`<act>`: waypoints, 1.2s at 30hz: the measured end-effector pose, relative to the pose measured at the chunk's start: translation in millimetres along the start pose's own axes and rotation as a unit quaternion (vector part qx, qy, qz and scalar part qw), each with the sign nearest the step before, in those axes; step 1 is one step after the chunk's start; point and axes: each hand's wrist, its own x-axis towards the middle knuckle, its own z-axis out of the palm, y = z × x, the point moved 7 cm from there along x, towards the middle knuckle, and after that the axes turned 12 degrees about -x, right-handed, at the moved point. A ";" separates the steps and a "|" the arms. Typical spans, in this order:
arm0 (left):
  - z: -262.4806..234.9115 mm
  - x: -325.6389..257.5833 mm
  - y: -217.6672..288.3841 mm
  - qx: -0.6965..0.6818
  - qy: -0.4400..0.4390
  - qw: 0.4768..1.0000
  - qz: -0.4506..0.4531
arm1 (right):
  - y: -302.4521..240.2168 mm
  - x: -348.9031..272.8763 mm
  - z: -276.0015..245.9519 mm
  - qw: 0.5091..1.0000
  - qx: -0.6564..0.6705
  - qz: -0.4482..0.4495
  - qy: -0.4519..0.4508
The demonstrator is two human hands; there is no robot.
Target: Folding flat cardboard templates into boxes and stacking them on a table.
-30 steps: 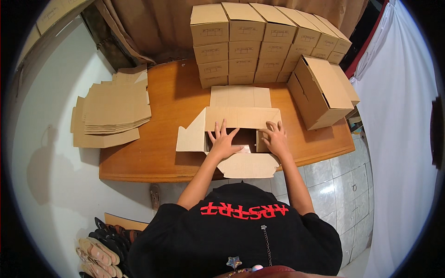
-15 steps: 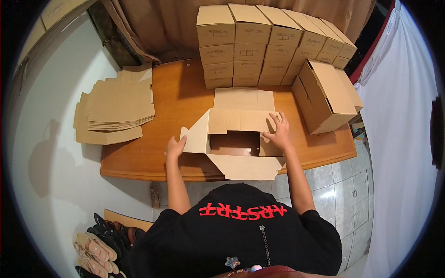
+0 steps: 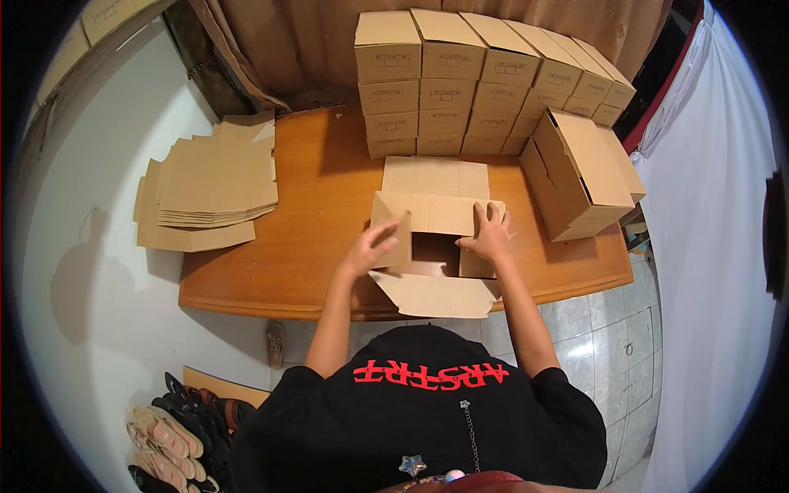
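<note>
A part-folded brown cardboard box sits on the table before me, its open top showing a dark inside. Its left flap is folded inward across part of the opening. My left hand is beside that flap with its fingers apart, the tips touching or close to it. My right hand grips the box's far right corner, thumb by the right flap and fingers curled over the far edge. A wide near flap hangs out toward me, and a far panel lies outward behind.
Flat cardboard blanks are stacked at the left of the wooden table. Closed boxes stand in rows at the back. A larger box is at the right. Sandals lie on the floor at the lower left.
My left hand has moved right, and the box's left flap has swung from sticking outward to folded over the opening. My right hand has stayed at the right corner.
</note>
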 end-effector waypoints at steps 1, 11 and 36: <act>10.2 3.9 3.0 -0.001 -0.005 1.000 0.000 | 2.3 0.9 1.4 1.000 -0.009 0.008 -0.007; 41.2 4.2 -9.9 0.355 -0.052 0.926 -0.117 | -2.3 -1.1 2.4 0.997 -0.061 0.055 -0.002; -13.4 -56.1 -4.0 0.325 -0.128 0.899 -0.265 | 108.5 -66.1 53.6 0.861 0.502 0.042 0.072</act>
